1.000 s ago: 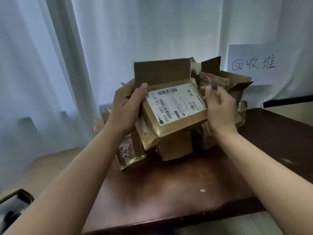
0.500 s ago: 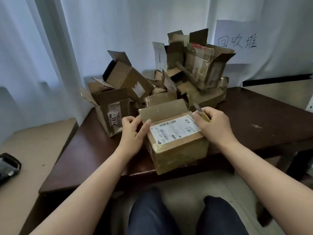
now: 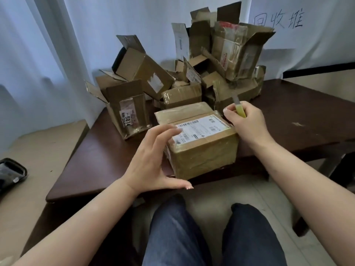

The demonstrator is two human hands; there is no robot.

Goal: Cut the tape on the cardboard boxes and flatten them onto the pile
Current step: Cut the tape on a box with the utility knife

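A taped brown cardboard box (image 3: pixel 203 150) with a white shipping label lies at the near edge of the dark wooden table (image 3: pixel 307 121). My left hand (image 3: pixel 151 156) hovers at the box's left corner, fingers spread, fingertips touching the label. My right hand (image 3: pixel 247 121) rests at the box's far right corner, closed around a yellow utility knife (image 3: pixel 239 107) whose blade points up and away. Behind the box stands the pile of opened cardboard boxes (image 3: pixel 221 60).
An opened box marked 5814 (image 3: pixel 126 110) stands left of the pile. A paper sign with handwriting (image 3: pixel 278 22) hangs on the white curtain at the back right. A dark object (image 3: pixel 11 173) lies on the floor at left. My knees are below the table edge.
The box came down from in front of the pile to the table's near edge. My left hand has opened and loosened from its side; my right hand shifted to the far right corner with the knife.
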